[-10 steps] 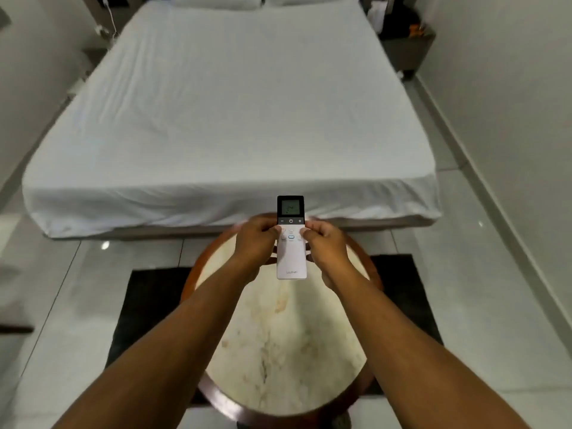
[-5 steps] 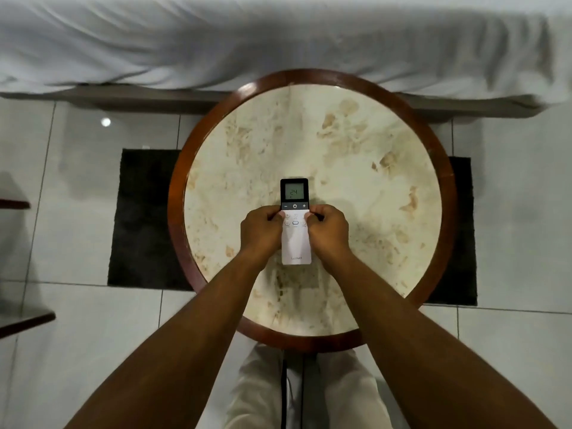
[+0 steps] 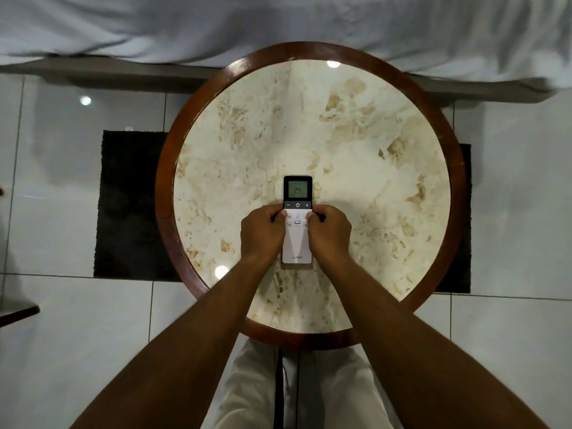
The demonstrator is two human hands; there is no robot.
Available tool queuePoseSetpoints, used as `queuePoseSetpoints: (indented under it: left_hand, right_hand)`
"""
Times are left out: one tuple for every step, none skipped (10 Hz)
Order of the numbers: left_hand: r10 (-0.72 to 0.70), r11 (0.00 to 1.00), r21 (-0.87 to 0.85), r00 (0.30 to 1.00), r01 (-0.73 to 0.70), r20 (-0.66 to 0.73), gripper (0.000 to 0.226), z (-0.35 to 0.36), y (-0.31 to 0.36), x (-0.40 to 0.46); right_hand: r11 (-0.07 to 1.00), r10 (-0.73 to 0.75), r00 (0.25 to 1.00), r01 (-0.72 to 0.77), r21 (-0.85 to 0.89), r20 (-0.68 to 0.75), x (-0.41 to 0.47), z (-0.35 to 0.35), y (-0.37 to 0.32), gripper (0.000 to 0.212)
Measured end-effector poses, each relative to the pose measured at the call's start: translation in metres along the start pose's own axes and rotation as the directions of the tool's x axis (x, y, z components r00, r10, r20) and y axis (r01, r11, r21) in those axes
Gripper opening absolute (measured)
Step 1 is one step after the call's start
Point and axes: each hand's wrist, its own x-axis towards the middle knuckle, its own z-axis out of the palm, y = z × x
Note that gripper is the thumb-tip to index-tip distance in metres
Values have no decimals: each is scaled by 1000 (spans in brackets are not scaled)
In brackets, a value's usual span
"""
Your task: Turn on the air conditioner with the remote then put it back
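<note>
A white remote with a black top and a lit screen reading 24 lies lengthwise over the round marble table, near its front middle. My left hand grips its left edge and my right hand grips its right edge, thumbs on the button rows. Whether the remote rests on the tabletop or hovers just above it, I cannot tell. No air conditioner is in view.
The table has a brown wooden rim and stands on a dark rug over white floor tiles. A bed with a white sheet runs along the far side. A dark shelf edge pokes in at the left.
The view has tipped down from the bed to the tabletop. Both hands have lowered the remote toward the table, still holding it by its sides.
</note>
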Motion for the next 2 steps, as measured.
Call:
queuePoseSetpoints:
  left_hand:
    - [33,998,48,999,-34,40,25,-5,0,1]
    - [31,985,165,998,-39,54,27,-12,4,-2]
  right_hand:
    - [1000,-13,1000,13,-14,13,0,-1,-1,25]
    - [999,-17,999,18,-37,28,-3,-6,-4,24]
